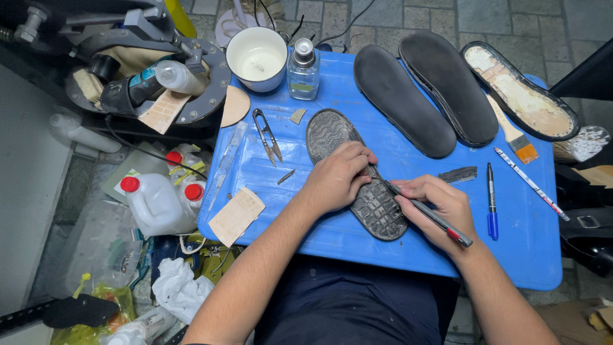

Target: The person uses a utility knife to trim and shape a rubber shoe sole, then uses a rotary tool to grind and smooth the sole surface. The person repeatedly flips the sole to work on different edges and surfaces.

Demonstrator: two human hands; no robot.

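Note:
A black treaded shoe sole (pixel 377 207) lies tread up on the blue board (pixel 389 252) across my lap. My left hand (pixel 338 176) presses down on the sole's middle, fingers curled over its edge. My right hand (pixel 440 211) grips a thin grey tool with a red end (pixel 434 217), held like a pen, its tip touching the sole's right edge near my left fingertips.
On the board lie two black soles (pixel 399 102), a worn insole (pixel 520 89), a paintbrush (pixel 514 137), a blue marker (pixel 491 201), a striped pencil (pixel 530 183), snips (pixel 268 135), a white cup (pixel 257 59) and a glass bottle (pixel 302 70). Plastic jugs (pixel 156 204) stand on the floor at left.

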